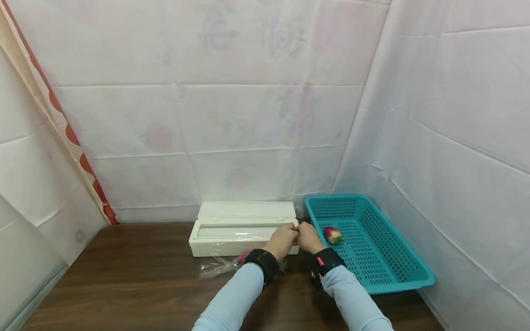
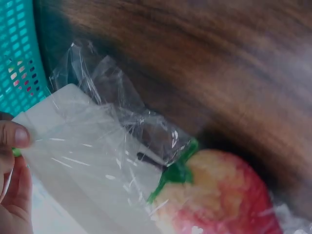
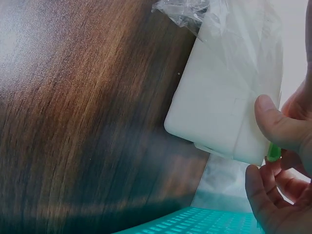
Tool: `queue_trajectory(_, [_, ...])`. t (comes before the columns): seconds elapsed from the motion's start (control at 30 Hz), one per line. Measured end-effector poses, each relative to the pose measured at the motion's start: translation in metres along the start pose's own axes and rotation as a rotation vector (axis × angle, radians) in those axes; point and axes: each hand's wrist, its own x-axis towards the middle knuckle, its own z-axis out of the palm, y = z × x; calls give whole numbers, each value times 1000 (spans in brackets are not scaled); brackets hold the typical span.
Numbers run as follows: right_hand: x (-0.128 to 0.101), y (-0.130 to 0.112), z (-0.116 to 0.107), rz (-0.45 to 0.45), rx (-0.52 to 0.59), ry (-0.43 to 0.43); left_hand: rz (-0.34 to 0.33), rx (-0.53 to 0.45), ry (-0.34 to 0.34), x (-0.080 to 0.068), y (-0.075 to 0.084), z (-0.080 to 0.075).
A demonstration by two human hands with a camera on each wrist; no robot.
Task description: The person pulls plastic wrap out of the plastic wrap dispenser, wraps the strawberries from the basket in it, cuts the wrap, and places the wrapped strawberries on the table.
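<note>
A long white cling film box (image 1: 223, 248) with its lid raised stands against the back wall. Clear plastic film (image 2: 105, 141) runs down over its front onto the table. A red and yellow fruit (image 2: 219, 195) with green leaves and a dark stem lies by the film before the box. At the box's right end, my left hand (image 1: 283, 240) has its thumb at the film and pinches a small green piece (image 3: 274, 152). My right hand (image 1: 309, 237) meets it from the other side, its curled fingertips at the same piece. Fingers partly hide the green piece.
Close on the right stands a teal plastic basket (image 1: 372, 286) with perforated walls. Inside it lies a strawberry (image 1: 332, 235). White cloth (image 1: 248, 119) hangs behind and on both sides of the dark wooden table (image 1: 136, 280).
</note>
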Motion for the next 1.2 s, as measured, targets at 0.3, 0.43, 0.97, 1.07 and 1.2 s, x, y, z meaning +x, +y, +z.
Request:
queue_trajectory(0.3, [2, 3, 0, -4, -3, -2, -36, 110, -69, 7, 5, 1])
queue_trajectory(0.43, [1, 4, 0, -12, 6, -3, -75, 114, -57, 8, 9, 0])
queue_trajectory(0.97, [4, 3, -2, -35, 7, 10, -106, 134, -17, 8, 10, 2])
queue_trajectory(1.07, [7, 4, -2, -20, 31, -11, -106, 144, -18, 8, 8, 0])
queue_trajectory(1.2, [15, 15, 7, -60, 42, 6, -99, 150, -22, 7, 7, -1])
